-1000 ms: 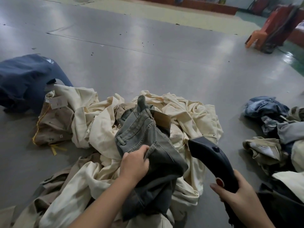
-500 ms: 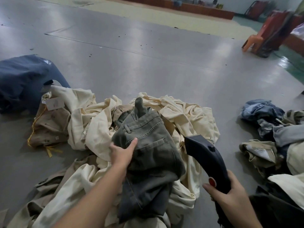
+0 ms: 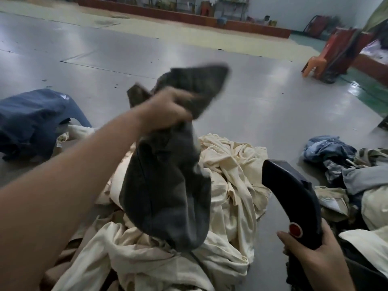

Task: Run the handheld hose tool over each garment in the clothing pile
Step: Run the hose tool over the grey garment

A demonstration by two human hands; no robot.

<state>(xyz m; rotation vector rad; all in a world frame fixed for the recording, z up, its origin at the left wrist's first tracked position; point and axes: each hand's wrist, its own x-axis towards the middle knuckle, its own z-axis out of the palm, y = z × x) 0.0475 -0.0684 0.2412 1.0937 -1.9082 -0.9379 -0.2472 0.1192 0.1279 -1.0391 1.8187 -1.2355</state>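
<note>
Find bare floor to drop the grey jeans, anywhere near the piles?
Free: the grey floor beyond the cream pile, and the strip between it and the right-hand heap, partly taken by the hose tool. Crowded: left, where the navy garment abuts the cream pile.

Shiny grey floor (image 3: 252, 106), with a paler tan strip further back. Big heap of cream garments (image 3: 228, 185) sits right on it in the middle, a dark blue garment (image 3: 31, 118) off to the left, and a mixed denim-and-khaki pile (image 3: 340, 164) on the right. Orange plastic chair (image 3: 315, 67) stands well back.
</note>
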